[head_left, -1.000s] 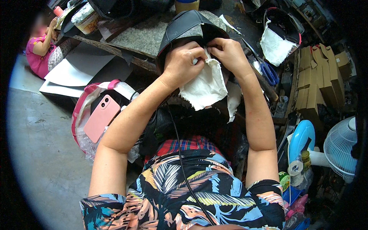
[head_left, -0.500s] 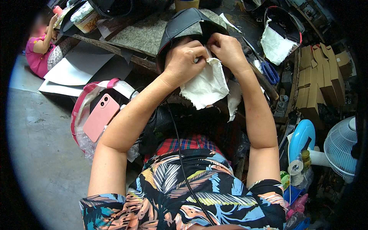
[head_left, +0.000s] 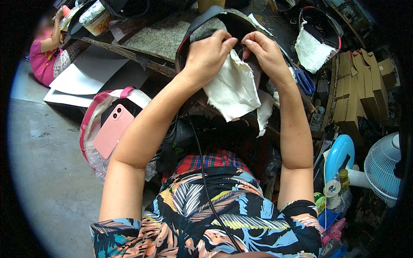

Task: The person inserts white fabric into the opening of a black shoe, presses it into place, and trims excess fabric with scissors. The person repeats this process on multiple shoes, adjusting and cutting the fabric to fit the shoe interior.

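Cloth [head_left: 234, 92] partly behind left fingers [head_left: 227, 44]

At 12 o'clock the left hand [head_left: 211, 53] hides part of the black curved piece [head_left: 205, 18] and covers its own grip, so its hold on the white cloth [head_left: 234, 90] cannot be told. What the right hand [head_left: 266, 55] has at its fingertips, toward 1 o'clock, is too fine to make out. The upper edge cuts off a yellowish tub [head_left: 211, 5] at 12. At 10 o'clock, a seated person's [head_left: 43, 64] face is blurred. The patterned shirt [head_left: 206, 215] runs off the lower edge at 6 o'clock.
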Demonstrator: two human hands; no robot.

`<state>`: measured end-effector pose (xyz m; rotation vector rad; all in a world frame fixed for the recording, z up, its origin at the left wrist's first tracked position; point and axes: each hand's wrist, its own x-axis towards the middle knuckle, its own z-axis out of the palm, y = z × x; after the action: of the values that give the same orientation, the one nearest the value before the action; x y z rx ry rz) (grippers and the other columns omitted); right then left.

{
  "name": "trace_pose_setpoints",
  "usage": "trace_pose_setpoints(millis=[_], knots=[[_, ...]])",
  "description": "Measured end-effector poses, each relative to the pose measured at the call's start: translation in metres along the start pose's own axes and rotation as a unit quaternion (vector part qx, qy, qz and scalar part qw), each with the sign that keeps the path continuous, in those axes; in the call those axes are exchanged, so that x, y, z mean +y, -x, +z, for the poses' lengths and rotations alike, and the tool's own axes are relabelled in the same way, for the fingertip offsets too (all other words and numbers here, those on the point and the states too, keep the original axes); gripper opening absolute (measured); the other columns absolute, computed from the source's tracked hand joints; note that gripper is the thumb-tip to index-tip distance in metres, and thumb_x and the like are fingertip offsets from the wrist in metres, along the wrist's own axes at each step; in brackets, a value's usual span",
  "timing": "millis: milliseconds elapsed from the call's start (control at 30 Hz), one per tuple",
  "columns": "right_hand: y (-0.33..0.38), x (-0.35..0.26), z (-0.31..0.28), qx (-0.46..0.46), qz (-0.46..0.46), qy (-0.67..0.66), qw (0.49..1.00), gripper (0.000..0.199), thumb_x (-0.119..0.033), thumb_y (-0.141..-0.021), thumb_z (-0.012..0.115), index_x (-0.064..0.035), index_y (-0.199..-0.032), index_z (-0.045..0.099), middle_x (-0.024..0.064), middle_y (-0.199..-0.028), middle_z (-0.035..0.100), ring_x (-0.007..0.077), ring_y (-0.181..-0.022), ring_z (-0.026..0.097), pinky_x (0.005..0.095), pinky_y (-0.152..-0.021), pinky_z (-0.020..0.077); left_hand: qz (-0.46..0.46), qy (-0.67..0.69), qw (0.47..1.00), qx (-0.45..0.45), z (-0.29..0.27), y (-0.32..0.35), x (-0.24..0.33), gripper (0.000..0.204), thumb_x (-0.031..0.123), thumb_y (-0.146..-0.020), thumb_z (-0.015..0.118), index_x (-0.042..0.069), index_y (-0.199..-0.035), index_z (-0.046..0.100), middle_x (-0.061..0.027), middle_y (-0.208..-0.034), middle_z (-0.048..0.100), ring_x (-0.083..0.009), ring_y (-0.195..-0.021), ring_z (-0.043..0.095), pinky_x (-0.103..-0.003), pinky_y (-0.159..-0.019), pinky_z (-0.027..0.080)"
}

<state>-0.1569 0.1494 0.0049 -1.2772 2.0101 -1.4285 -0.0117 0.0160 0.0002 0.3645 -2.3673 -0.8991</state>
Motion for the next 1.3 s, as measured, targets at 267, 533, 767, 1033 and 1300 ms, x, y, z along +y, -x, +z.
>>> trace_pose_setpoints(millis=[267, 533, 767, 1033, 1300], knots=[[0.004, -0.006, -0.002, -0.015, -0.046, 0.106, 0.993, 0.022, -0.007, -0.080, 0.074, -0.0030, -0.100, 0.064, 0.0081, -0.091, 0.069, 0.0174, -0.084, 0.066, 0.0311, -0.079, 0.0536, 0.042, -0.078, 0.995, -0.048, 0.001, -0.001, -0.005, 0.027, 0.023, -0.085, 0.071, 0.009, -0.108, 0.073, -0.0138, -0.099, 0.065, -0.0321, -0.089, 0.068, -0.039, -0.081, 0.053], [0.008, -0.015, 0.002, -0.022, -0.038, 0.145, 0.988, 0.021, -0.006, -0.079, 0.072, -0.0026, -0.099, 0.066, 0.0052, -0.089, 0.068, 0.0153, -0.084, 0.063, 0.0296, -0.081, 0.0517, 0.037, -0.060, 0.997, -0.042, 0.000, -0.004, -0.005, 0.021, 0.020, -0.085, 0.071, 0.005, -0.099, 0.071, -0.0144, -0.094, 0.068, -0.0312, -0.087, 0.068, -0.039, -0.080, 0.052], [0.007, -0.013, 0.003, -0.010, -0.044, 0.165, 0.985, 0.021, -0.013, -0.085, 0.070, -0.0027, -0.103, 0.070, 0.0077, -0.093, 0.071, 0.0167, -0.085, 0.067, 0.0302, -0.081, 0.0523, -0.008, -0.021, 0.999, -0.035, 0.001, -0.001, -0.004, 0.017, 0.018, -0.088, 0.066, 0.003, -0.097, 0.069, -0.0162, -0.093, 0.070, -0.0327, -0.087, 0.069, -0.041, -0.081, 0.052], [0.006, -0.012, 0.012, 0.003, -0.058, 0.216, 0.975, 0.020, -0.014, -0.089, 0.067, -0.0025, -0.104, 0.072, 0.0114, -0.097, 0.073, 0.0216, -0.090, 0.069, 0.0334, -0.084, 0.0533, -0.039, 0.070, 0.997, -0.010, 0.003, 0.000, -0.009, 0.018, 0.015, -0.092, 0.061, 0.000, -0.098, 0.068, -0.0161, -0.088, 0.071, -0.0271, -0.080, 0.069, -0.037, -0.077, 0.053], [0.005, -0.010, 0.008, -0.016, -0.011, 0.142, 0.990, 0.021, -0.017, -0.088, 0.071, -0.0005, -0.101, 0.071, 0.0093, -0.091, 0.072, 0.0170, -0.084, 0.067, 0.0304, -0.081, 0.0518, -0.014, 0.039, 0.998, -0.036, -0.004, 0.003, -0.010, 0.020, 0.013, -0.095, 0.062, -0.001, -0.109, 0.065, -0.0140, -0.094, 0.069, -0.0179, -0.088, 0.068, -0.032, -0.079, 0.053]])
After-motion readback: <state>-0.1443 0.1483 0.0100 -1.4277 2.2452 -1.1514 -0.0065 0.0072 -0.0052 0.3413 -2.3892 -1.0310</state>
